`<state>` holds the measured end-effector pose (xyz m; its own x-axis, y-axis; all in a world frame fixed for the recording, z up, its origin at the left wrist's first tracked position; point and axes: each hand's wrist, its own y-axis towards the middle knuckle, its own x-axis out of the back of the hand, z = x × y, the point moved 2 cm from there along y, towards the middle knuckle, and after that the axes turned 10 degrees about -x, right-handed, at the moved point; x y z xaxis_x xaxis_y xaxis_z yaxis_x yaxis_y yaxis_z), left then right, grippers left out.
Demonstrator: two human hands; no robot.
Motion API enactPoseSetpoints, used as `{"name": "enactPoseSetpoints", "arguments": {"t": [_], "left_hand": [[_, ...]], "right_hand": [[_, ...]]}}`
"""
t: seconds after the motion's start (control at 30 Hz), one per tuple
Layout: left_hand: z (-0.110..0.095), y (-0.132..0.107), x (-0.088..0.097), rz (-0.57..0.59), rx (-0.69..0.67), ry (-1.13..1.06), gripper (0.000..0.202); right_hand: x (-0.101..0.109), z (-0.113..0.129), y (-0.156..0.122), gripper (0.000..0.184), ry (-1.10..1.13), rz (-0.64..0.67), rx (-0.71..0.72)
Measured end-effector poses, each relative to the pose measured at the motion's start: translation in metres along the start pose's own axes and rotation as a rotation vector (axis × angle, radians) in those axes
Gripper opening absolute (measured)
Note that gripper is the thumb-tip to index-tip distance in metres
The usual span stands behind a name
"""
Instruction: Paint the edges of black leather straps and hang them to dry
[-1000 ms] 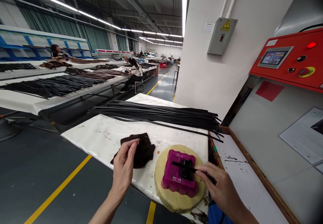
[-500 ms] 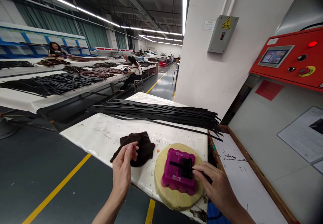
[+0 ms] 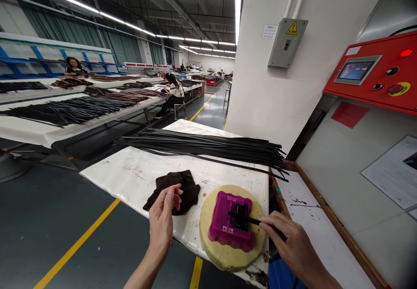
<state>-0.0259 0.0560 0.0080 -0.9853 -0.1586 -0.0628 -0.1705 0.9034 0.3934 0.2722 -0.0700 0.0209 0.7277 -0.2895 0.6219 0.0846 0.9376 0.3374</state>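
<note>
My right hand point(image 3: 289, 243) pinches one end of a thin black strap point(image 3: 252, 221) at the table's near right corner. The strap runs left across a black block on a magenta jig point(image 3: 226, 224). The jig rests on a round yellow pad point(image 3: 208, 247). My left hand point(image 3: 164, 217) hovers over the table's near edge with fingers curled and the thumb near the fingertips. It holds nothing that I can see. Just beyond its fingertips lies a crumpled dark brown cloth point(image 3: 182, 187).
A long bundle of black straps point(image 3: 202, 146) lies across the far side of the white table point(image 3: 130, 174). An orange control panel point(image 3: 374, 74) stands on the right above a wood-edged ledge point(image 3: 317, 232). Other tables carry more straps at left, where people sit. A yellow line point(image 3: 74, 247) marks the floor.
My right hand has slid right, drawing the strap with it. My left hand's fingers have curled in a little more near the cloth.
</note>
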Motion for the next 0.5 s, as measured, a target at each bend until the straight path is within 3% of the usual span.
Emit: {"name": "enactPoseSetpoints", "arguments": {"t": [0.3, 0.43, 0.5], "left_hand": [[0.000, -0.003, -0.003, 0.001, 0.015, -0.002, 0.038], [0.008, 0.008, -0.004, 0.000, 0.033, -0.030, 0.041], [0.017, 0.016, -0.005, 0.003, 0.036, -0.029, 0.045]], "right_hand": [[0.023, -0.023, -0.018, 0.017, -0.093, -0.015, -0.027], [0.044, -0.019, -0.023, 0.017, -0.022, -0.046, -0.132], [0.056, -0.018, -0.027, 0.018, 0.059, -0.126, -0.220]]}}
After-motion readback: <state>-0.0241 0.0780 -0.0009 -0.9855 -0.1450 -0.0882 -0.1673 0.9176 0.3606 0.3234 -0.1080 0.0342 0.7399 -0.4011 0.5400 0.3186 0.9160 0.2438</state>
